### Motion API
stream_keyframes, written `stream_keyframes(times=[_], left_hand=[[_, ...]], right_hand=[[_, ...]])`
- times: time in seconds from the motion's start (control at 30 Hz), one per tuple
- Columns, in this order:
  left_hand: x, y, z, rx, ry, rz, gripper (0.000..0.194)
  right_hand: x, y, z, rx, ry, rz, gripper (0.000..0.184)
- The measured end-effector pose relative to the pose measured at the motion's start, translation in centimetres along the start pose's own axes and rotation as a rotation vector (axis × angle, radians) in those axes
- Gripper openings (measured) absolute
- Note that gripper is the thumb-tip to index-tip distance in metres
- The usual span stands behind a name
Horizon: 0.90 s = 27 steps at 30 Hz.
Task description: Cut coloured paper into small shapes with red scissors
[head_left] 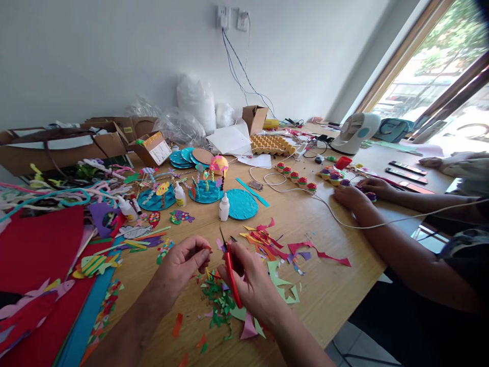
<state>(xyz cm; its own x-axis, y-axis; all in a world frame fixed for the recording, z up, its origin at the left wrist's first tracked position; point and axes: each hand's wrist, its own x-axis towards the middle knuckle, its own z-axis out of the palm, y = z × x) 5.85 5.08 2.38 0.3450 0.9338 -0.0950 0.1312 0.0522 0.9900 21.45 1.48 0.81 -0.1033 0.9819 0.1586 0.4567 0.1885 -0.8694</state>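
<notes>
In my right hand [252, 278] is a pair of scissors [231, 278] with red handles, its dark blades pointing up and away from me. My left hand [185, 265] is closed in a pinch just left of the blades; what sits between its fingertips is too small to make out. Under and between both hands lie green paper scraps [219, 298]. Red and orange paper scraps [263, 242] are spread beyond my right hand. A white glue bottle [224, 208] stands upright in front of a blue round disc [241, 204].
Decorated blue discs [206, 191] stand farther back. Red sheets [38, 250], pipe cleaners [57, 191] and paper fish [97, 265] lie left. At right, a co-worker's hands [353, 196] touch painted egg-carton cups [336, 176]; a white cable [344, 224] crosses the table near a fan [353, 132].
</notes>
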Motion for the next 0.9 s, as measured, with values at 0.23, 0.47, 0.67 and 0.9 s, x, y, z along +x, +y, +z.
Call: stream_keyframes(times=[0.23, 0.47, 0.67, 0.9], left_hand=[[-0.2, 0.1, 0.1, -0.081, 0.002, 0.048, 0.012], [-0.2, 0.5, 0.7, -0.053, -0.005, 0.085, 0.014], [-0.5, 0.8, 0.9, 0.002, -0.001, 0.09, 0.014], [-0.4, 0.6, 1.0, 0.043, -0.02, 0.097, 0.014]], right_hand=[[-1.4, 0.9, -0.3, -0.205, -0.026, -0.053, 0.018], [-1.4, 0.5, -0.1, -0.259, 0.002, -0.091, 0.011], [-1.6, 0.5, -0.1, -0.329, 0.028, -0.121, 0.006], [-1.7, 0.7, 0.0, -0.363, 0.054, -0.142, 0.004]])
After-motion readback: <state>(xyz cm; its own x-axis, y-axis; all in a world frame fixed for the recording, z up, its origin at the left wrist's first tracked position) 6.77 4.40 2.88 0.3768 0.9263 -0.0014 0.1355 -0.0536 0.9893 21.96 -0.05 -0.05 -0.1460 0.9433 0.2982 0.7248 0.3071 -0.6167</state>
